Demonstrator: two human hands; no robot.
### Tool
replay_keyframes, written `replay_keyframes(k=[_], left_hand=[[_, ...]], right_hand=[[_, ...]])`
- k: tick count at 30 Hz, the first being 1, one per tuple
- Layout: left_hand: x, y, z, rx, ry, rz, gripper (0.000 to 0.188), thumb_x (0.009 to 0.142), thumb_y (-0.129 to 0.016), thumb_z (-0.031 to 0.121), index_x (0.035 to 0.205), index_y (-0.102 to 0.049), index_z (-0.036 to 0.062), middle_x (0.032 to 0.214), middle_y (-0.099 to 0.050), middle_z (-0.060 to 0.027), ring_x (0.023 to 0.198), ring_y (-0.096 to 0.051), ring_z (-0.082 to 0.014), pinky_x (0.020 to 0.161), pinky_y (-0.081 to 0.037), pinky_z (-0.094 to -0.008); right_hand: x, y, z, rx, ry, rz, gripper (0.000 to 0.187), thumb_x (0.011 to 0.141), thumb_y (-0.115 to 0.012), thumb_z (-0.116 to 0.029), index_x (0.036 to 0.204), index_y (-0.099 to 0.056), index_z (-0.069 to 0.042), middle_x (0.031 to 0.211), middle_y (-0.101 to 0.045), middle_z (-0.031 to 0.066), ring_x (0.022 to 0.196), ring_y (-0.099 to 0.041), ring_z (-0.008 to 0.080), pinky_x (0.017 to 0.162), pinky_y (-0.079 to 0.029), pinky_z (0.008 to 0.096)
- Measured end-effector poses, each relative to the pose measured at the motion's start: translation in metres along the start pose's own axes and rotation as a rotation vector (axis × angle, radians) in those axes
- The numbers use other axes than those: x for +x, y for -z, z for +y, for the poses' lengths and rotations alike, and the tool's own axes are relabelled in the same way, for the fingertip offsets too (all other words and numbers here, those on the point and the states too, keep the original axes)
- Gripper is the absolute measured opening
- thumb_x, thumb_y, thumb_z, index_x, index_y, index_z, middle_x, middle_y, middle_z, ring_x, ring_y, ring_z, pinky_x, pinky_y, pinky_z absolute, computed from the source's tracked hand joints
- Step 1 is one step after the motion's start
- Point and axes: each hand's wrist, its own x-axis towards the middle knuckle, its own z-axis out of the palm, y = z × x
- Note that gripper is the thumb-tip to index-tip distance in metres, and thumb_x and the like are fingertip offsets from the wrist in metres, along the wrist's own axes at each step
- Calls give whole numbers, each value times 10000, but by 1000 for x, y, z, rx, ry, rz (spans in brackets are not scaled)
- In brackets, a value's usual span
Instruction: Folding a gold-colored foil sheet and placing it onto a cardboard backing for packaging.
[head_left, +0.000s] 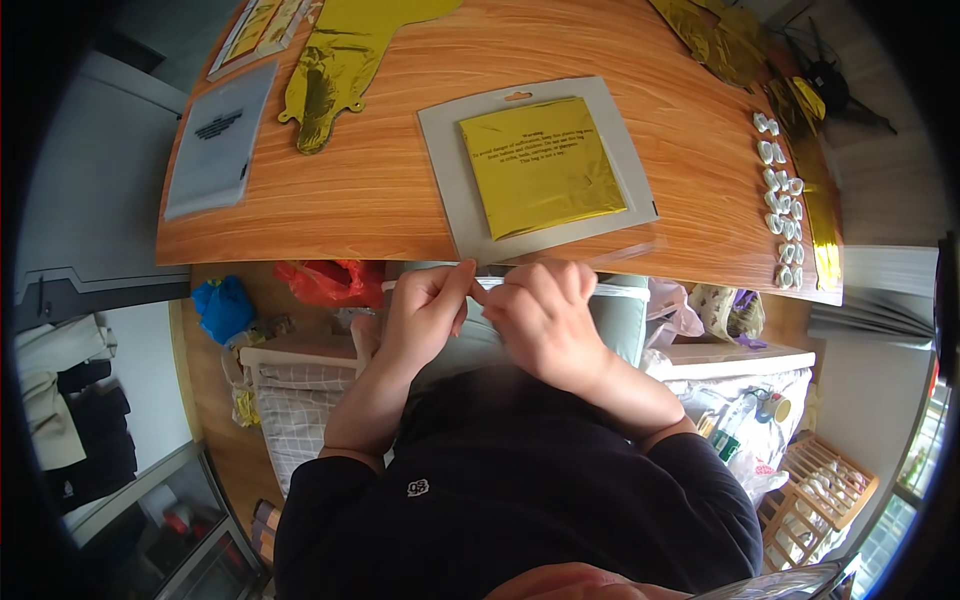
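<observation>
My left hand (pixel 428 308) and my right hand (pixel 545 315) meet just off the near edge of the table, with their fingers closed in a pinch. What lies between the fingertips, if anything, is too small or hidden to name. Right beyond them lies a flat packet, a clear-fronted plastic bag (pixel 447 160) with a grey border and a hang hole at its far end. Inside it is a folded gold foil sheet (pixel 540 170) with dark print on the bag over it. A see-through flap (pixel 610 250) reaches past the packet's near edge, close to my right hand.
A stack of clear bags (pixel 220 140) lies at the left, beside a flat gold foil balloon (pixel 335 70). Several small white rolls (pixel 780 205) line the right edge, next to a gold foil strip (pixel 822 220). Red (pixel 335 283) and blue bags (pixel 222 308) sit below the table.
</observation>
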Motion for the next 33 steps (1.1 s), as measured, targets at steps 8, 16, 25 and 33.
replay_keyframes(k=[8,16,25,33], left_hand=[[-11,21,1,120,-40,-18,464,1098,-532,262,776,-725,-11,495,-451,47,455,-410,-23,472,-322,-227],[-17,50,-4,299,-259,-104,436,1080,-524,208,738,-689,-5,609,-606,-19,480,-482,-48,473,-365,-226],[4,69,-70,628,-802,113,523,883,-780,85,1353,-567,-1,827,-737,-75,669,-709,-172,609,-548,-277],[32,62,-30,740,-1128,-39,426,951,-764,305,1260,-714,15,914,-776,-137,788,-760,-220,751,-594,-321]], right_hand=[[-5,92,64,498,-1004,826,330,1094,-460,-182,1291,-630,22,1406,-601,153,1308,-536,250,1065,-398,411],[-82,208,139,1817,-376,766,221,1120,-359,-117,910,-425,-96,688,-257,-12,561,-213,110,473,-213,287],[-75,100,89,84,-256,-129,615,781,-826,14,1351,-596,-11,742,-658,56,598,-615,139,548,-483,278],[-70,49,91,398,-283,73,333,826,-867,-139,1108,-764,5,913,-789,138,653,-711,174,631,-560,280]])
